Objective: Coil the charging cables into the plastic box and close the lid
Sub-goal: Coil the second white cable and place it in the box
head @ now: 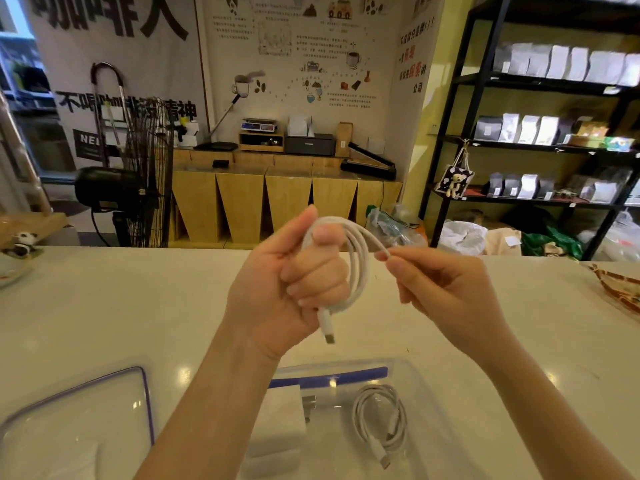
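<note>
While the left hand (277, 289) is gripping the white cable (356, 265) loops in curled fingers, the right hand (440, 285) is pinching the free end, probably to guide the last turn; below, the plastic box (429, 379) is waiting open with one coiled cable (381, 420) inside.

- White counter (104, 306), glossy, spans foreground.
- Black floor fan (138, 181) behind counter, left.
- Black shelving unit (485, 98), right; rows of pouches (561, 62).
- Wooden cabinet (287, 199) at back wall; black printer (310, 144) on top.
</note>
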